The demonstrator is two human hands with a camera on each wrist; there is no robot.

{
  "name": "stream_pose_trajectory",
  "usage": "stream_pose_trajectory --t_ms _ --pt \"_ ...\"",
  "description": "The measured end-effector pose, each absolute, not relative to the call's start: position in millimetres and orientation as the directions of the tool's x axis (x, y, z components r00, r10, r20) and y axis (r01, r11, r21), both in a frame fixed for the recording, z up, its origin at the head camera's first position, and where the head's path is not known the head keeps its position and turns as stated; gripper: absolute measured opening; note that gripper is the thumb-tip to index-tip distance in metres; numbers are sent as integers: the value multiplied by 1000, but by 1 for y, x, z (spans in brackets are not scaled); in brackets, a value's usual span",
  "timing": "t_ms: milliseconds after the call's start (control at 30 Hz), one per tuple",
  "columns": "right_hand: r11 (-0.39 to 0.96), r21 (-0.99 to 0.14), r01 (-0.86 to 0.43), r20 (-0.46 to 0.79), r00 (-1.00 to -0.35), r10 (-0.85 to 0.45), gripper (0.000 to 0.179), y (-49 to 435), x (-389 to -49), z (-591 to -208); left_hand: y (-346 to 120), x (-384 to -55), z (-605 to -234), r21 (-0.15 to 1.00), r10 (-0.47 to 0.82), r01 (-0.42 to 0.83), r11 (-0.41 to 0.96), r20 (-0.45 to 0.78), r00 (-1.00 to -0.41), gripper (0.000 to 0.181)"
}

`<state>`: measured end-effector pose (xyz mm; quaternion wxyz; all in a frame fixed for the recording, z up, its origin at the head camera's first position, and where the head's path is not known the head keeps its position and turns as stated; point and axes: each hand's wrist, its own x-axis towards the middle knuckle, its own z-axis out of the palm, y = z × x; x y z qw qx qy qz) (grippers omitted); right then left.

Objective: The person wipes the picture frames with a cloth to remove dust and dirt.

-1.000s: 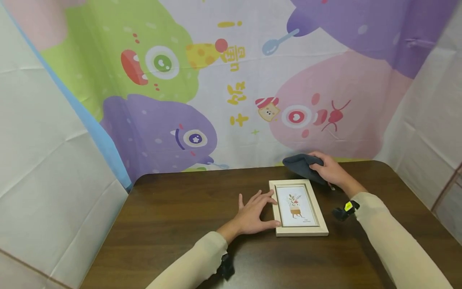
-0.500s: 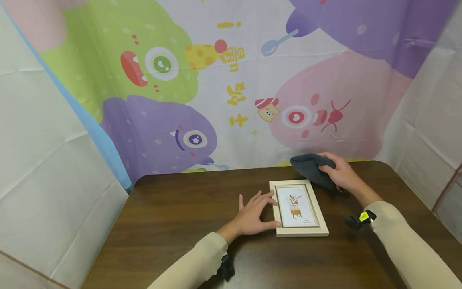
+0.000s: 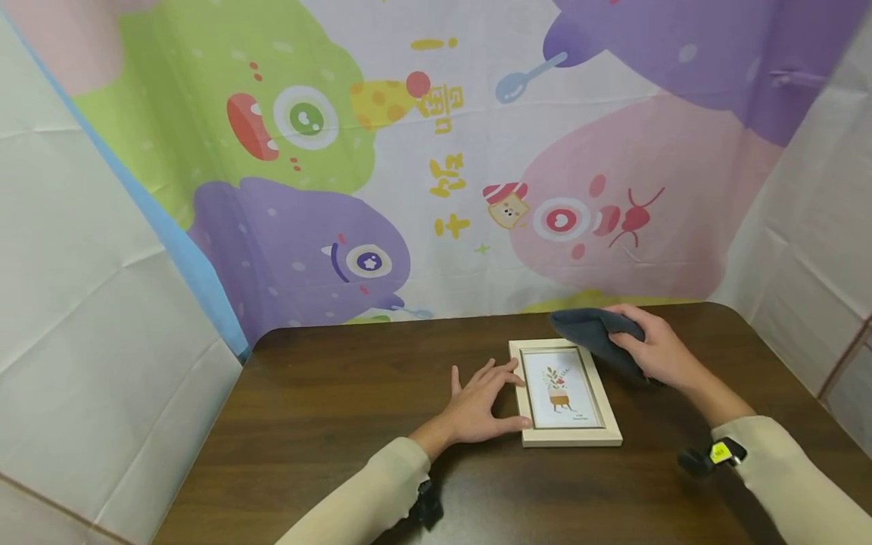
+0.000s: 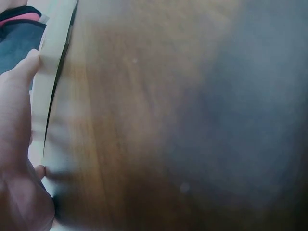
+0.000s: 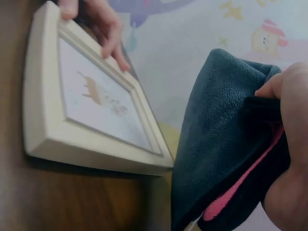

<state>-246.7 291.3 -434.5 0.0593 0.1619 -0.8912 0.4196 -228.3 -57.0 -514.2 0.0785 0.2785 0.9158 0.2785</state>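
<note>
A cream picture frame (image 3: 575, 437) lies flat on the brown table, holding a print (image 3: 561, 397) of a plant in a legged pot. My left hand (image 3: 473, 409) rests on its left border, fingers spread, thumb near the lower corner. At the frame's upper right corner, my right hand (image 3: 659, 348) grips a folded dark grey cloth (image 3: 591, 333). Pink shows inside the fold of the cloth (image 5: 216, 110) in the right wrist view. Whether the cloth touches the frame cannot be told. The left wrist view catches the frame's side edge (image 4: 50, 72) and part of the left hand (image 4: 17, 130).
The dark wooden table (image 3: 327, 393) extends on both sides of the frame. Behind its back edge hangs a curtain (image 3: 463, 280) printed with cartoon monsters. Pale sheets (image 3: 88, 303) hang at the left and right. A black device with a yellow label (image 3: 718, 454) sits on the right wrist.
The right hand has shifted to the right and nearer the person, carrying the cloth lower beside the frame's upper right corner. The left hand and the picture frame have stayed put.
</note>
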Motion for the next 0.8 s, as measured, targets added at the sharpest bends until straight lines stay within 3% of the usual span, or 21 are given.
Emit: stream_pose_trajectory --t_ms 133,600,800 --pt "624 -672 -399 335 -915 -225 36 291 -239 -439 -57 -228 -514 553 553 466 690 12 -833 64" --pt "573 -766 -292 385 -922 45 39 303 -242 -415 -56 -229 -513 548 549 466 695 15 -836 64" --pt "576 -753 -319 404 -915 22 39 303 -242 -410 -56 -229 -513 551 549 463 694 11 -836 64"
